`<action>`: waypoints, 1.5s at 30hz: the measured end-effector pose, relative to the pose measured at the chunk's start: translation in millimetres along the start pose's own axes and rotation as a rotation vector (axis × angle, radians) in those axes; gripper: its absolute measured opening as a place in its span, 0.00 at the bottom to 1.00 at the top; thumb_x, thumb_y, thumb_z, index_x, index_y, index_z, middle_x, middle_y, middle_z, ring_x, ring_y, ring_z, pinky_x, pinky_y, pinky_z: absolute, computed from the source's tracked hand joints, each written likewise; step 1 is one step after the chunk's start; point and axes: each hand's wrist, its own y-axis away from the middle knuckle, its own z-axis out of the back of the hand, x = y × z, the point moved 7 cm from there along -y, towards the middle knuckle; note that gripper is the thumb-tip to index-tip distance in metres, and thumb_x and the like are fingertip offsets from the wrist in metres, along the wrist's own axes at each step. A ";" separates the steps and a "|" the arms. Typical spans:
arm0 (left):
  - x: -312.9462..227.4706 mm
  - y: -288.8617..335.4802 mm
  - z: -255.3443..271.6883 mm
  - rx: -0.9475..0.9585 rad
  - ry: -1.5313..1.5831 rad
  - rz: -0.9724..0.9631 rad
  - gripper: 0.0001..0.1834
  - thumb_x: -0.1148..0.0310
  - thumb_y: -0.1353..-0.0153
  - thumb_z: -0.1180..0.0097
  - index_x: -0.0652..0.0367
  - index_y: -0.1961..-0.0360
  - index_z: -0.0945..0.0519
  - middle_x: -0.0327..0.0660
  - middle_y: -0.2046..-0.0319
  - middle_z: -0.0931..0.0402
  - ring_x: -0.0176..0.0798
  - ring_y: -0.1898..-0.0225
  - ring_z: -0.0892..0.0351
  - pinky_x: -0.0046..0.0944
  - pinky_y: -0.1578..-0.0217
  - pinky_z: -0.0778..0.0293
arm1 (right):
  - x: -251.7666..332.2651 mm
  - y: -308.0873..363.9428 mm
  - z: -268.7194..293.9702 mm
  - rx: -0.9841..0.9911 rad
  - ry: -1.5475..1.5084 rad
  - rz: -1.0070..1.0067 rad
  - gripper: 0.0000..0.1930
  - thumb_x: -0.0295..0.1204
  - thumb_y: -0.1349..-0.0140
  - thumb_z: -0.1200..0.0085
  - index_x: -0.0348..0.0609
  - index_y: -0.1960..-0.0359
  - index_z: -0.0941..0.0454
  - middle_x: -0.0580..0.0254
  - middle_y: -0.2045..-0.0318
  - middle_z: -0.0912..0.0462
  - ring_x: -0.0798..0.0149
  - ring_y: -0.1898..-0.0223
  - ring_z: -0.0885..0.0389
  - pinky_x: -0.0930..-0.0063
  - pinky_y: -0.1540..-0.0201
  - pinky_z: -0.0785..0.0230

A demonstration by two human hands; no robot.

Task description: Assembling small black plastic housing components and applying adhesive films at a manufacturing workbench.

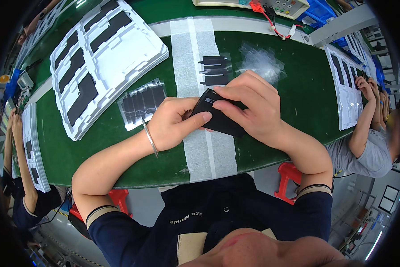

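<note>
Between my two hands is a flat black rectangular piece (218, 116), tilted above the table, with a small pale mark near its upper left corner. My left hand (175, 120) grips its left edge, thumb lying across the face. My right hand (252, 104) pinches the upper edge near that corner with thumb and index finger. Just beyond my hands lies a clear sheet with several black strips (215, 70). Left of my left hand is another clear sheet with dark strips (143, 103). A pile of clear film pieces (262, 63) lies beyond my right hand.
A white moulded tray (120, 53) with black flat pieces stands at the left on the green table (298, 89). A pale cloth strip (211, 155) runs beneath my hands. An instrument with red leads (271, 6) sits at the back. Co-workers handle trays (346, 89) on both sides.
</note>
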 end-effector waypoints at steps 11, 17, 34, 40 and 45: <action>-3.6 1.0 0.8 0.039 0.027 0.053 0.11 0.69 0.43 0.48 0.69 0.69 0.23 0.41 0.82 0.24 0.26 0.79 0.27 0.27 0.78 0.33 | -10.9 0.9 -8.9 0.121 -0.228 -0.120 0.18 0.19 0.58 0.39 0.38 0.61 0.22 0.60 0.71 0.23 0.66 0.71 0.25 0.77 0.70 0.33; 1.9 -1.0 -0.3 0.083 0.205 0.093 0.11 0.69 0.42 0.48 0.70 0.68 0.22 0.42 0.78 0.22 0.27 0.73 0.23 0.26 0.75 0.31 | -18.3 -3.1 -8.4 0.223 -0.337 -0.182 0.14 0.28 0.50 0.44 0.37 0.60 0.22 0.57 0.70 0.23 0.63 0.68 0.25 0.76 0.66 0.33; 1.3 -1.6 -3.2 0.086 0.351 0.167 0.11 0.72 0.41 0.52 0.73 0.66 0.24 0.46 0.71 0.22 0.35 0.69 0.21 0.29 0.69 0.24 | -54.4 5.4 -3.3 0.190 -0.661 -0.707 0.08 0.27 0.42 0.51 0.35 0.74 0.23 0.66 0.77 0.25 0.75 0.73 0.27 0.84 0.68 0.35; 1.5 -1.8 -4.4 0.088 0.171 0.149 0.10 0.71 0.42 0.49 0.71 0.71 0.23 0.43 0.79 0.22 0.29 0.76 0.22 0.26 0.75 0.28 | -52.9 24.2 -38.9 0.338 -0.944 -1.072 0.07 0.28 0.42 0.49 0.38 0.76 0.26 0.72 0.77 0.26 0.78 0.74 0.32 0.84 0.70 0.38; 7.7 2.0 -3.9 0.045 0.205 0.165 0.10 0.71 0.43 0.49 0.69 0.74 0.22 0.43 0.81 0.22 0.27 0.78 0.23 0.24 0.79 0.33 | -42.0 10.5 -27.1 0.252 -0.614 -0.740 0.06 0.26 0.44 0.47 0.36 0.76 0.26 0.70 0.77 0.26 0.78 0.76 0.31 0.83 0.72 0.38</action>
